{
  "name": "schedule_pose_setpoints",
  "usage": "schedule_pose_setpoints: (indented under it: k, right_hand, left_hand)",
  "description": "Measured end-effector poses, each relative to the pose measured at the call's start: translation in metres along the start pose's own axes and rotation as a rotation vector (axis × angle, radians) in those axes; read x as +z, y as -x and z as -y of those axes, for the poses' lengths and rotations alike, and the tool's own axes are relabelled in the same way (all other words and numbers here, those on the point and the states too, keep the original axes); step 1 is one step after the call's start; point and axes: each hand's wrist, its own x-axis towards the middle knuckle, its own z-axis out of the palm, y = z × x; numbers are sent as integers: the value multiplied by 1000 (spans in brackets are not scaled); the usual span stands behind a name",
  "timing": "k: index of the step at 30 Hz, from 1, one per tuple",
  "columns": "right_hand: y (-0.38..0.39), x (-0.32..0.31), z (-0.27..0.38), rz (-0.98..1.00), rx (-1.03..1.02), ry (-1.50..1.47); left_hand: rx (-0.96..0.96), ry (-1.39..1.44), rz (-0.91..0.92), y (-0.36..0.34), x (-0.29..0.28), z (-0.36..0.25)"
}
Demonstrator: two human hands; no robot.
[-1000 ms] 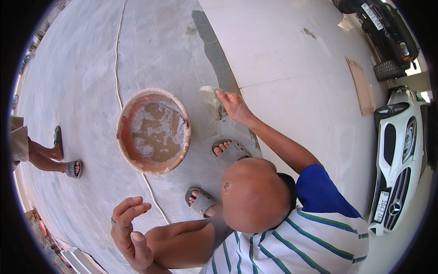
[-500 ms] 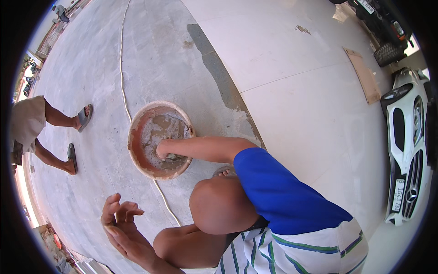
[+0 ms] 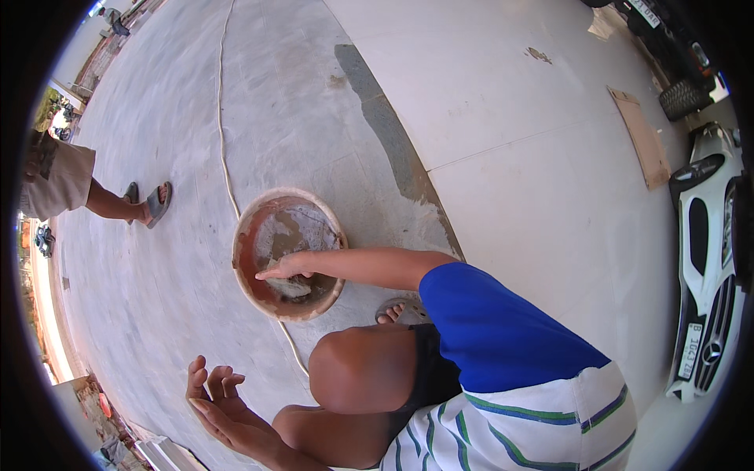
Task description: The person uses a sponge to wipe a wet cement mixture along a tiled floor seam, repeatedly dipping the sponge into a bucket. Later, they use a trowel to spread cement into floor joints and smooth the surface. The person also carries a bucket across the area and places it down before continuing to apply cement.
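A round, reddish basin (image 3: 243, 276) with a pale, crusted rim holds cloudy, foamy water (image 3: 308, 224). Over its near part is my right hand (image 3: 287, 266), with the arm reaching in across the right rim. Its visible fingers are stretched out to the left. Just under the palm lies a pale, wet lump (image 3: 294, 289), too unclear to name; whether the hand touches it is hidden. My left hand (image 3: 228, 416) is in the air near my knees, holding nothing, its fingers apart and loosely bent.
A pale cable (image 3: 222, 141) runs along the grey floor and passes by the basin. At left stands a person in sandals (image 3: 159, 206). Large pale boards or tiles (image 3: 503, 188) cover the right side, with a cardboard piece (image 3: 640, 141) and a white car (image 3: 699, 275) beyond.
My right hand has come up from the foamy water and its fingers now show. The person at left has changed stance. My left hand stays much the same.
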Motion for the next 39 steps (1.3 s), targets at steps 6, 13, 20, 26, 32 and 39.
schedule_pose_setpoints:
  k: [6, 13, 20, 26, 32, 39]
  right_hand:
    - [21, -18, 12, 70, -325, 85]
    - [-26, 24, 9, -513, -621, 984]
    - [-36, 9, 22, -304, -174, 495]
    - [-63, 22, -14, -129, 1, 1131]
    - [-31, 7, 3, -147, -185, 809]
    - [10, 12, 38, -523, -440, 594]
  left_hand:
    - [74, 109, 89, 6, 27, 2]
    - [28, -45, -39, 22, -19, -5]
    - [95, 51, -67, 32, -40, -10]
    - [103, 51, 5, 37, -54, -4]
    - [150, 4, -40, 45, -64, -14]
    - [148, -27, -82, 52, -77, -17]
